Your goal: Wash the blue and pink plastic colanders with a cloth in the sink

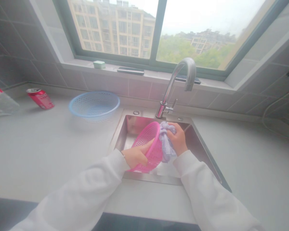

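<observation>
A pink perforated plastic basket [146,136] is tilted on its side inside the steel sink [202,144]. My left hand [137,154] is closed on its near rim, thumb laid along the edge. In my right hand [179,138] a pale purple cloth [167,146] is bunched up, pressed against the basket's right side near the top of the rim. Part of the cloth hangs down below my fingers. The fingertips of my right hand are partly hidden by the cloth.
Behind the sink rises a chrome faucet [168,86]. On the counter to the left are a blue perforated basket [93,106], a red can [41,98] and a clear plastic item [1,101]. A pale green block [99,64] sits on the windowsill.
</observation>
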Action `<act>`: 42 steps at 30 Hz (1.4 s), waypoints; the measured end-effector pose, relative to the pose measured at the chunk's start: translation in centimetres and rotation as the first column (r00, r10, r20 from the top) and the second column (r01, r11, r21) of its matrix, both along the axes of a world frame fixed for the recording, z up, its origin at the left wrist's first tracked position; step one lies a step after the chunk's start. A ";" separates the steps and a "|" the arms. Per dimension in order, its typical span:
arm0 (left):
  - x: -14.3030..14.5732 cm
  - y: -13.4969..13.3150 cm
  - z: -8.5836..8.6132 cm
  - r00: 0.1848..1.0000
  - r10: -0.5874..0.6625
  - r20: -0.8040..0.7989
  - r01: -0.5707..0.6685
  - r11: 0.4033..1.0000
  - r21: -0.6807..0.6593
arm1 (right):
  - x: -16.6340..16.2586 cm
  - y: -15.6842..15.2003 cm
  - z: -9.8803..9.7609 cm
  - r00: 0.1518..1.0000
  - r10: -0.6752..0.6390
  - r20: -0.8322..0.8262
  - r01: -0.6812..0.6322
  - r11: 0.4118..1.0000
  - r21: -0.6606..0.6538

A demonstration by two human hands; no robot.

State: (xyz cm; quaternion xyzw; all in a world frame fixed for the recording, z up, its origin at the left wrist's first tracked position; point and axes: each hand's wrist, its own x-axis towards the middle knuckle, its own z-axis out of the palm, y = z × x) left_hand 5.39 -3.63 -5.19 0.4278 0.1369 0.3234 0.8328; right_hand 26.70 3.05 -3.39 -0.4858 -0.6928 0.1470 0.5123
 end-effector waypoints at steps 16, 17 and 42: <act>-0.7 0.2 0.2 0.998 -0.009 -0.059 0.010 1.000 0.021 | -0.3 0.0 -0.6 0.999 -0.011 -0.032 0.011 1.000 0.008; -0.7 0.3 0.3 0.998 -0.026 -0.054 0.027 0.999 0.017 | 0.3 0.8 -0.9 0.992 -0.090 -0.083 0.082 0.992 -0.093; -1.4 1.2 2.9 0.896 0.379 0.230 -0.366 0.925 -0.099 | 1.6 2.4 -3.1 0.913 -0.332 -0.237 0.207 0.879 -0.430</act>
